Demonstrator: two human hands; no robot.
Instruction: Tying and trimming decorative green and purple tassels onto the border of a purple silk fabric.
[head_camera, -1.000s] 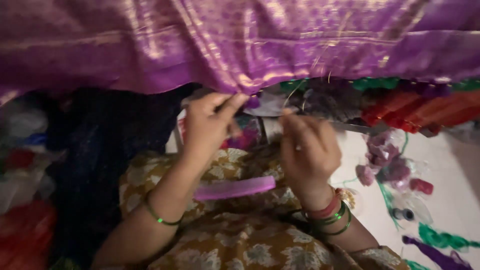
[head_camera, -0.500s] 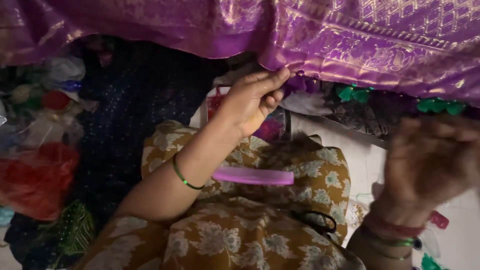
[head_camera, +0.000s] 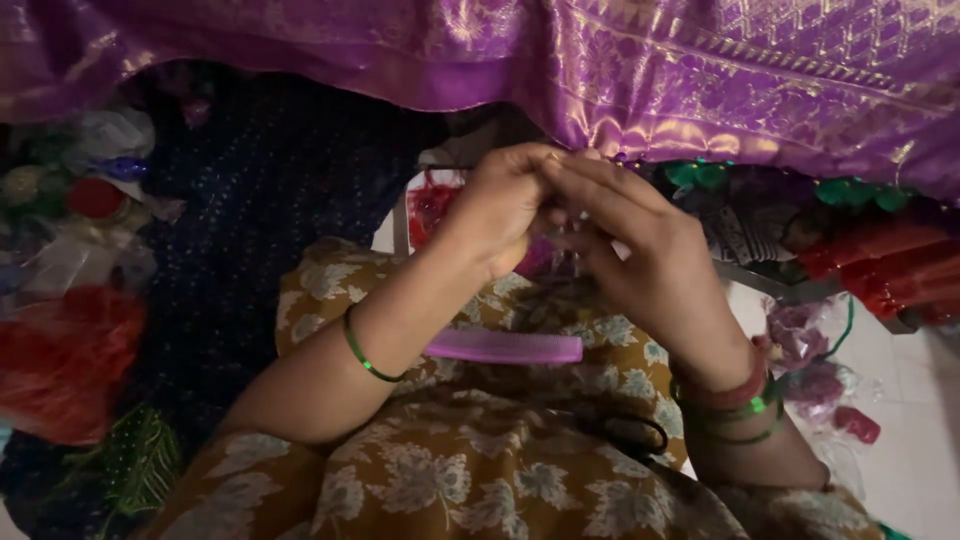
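A purple cloth with gold woven patterns (head_camera: 640, 80) hangs across the top of the view. Just under its lower edge my left hand (head_camera: 500, 205) and my right hand (head_camera: 640, 245) meet, fingers pinched together at the cloth's hem. What they pinch is too small and dark to make out. A purple comb (head_camera: 505, 347) lies across my lap on the mustard floral dress (head_camera: 450, 470), below both hands. Black scissors (head_camera: 625, 432) rest on the lap near my right wrist, which wears red and green bangles.
A dark blue dotted fabric (head_camera: 250, 220) spreads to the left. Plastic bags with red and green material (head_camera: 70, 350) pile at the far left. Red and green trims (head_camera: 880, 270) and small purple bundles (head_camera: 810, 360) lie on the white floor at right.
My right hand has come back from the lower right up to my left hand at the cloth's edge. The view has shifted slightly.
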